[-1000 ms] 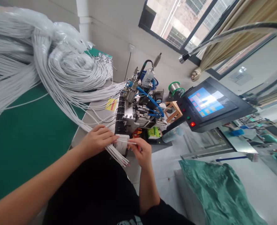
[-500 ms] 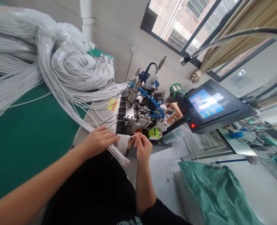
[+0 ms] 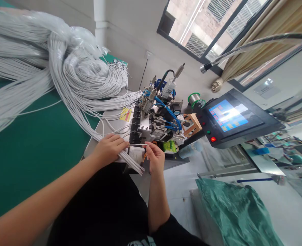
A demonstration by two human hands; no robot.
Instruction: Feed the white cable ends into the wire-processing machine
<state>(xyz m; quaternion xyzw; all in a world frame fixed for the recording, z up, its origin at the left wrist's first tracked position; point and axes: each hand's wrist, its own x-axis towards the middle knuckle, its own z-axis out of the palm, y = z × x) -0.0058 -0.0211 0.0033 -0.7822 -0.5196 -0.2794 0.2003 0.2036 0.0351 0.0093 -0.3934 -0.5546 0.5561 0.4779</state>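
Left hand closed over white cable bundle, right hand pinching single cable; looks light, bendy, best held near tip

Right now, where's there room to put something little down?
On the green table, between the white cables and the left forearm. Some floor shows between the right forearm and the green sheet. It's crowded around the machine, left hand and right hand.
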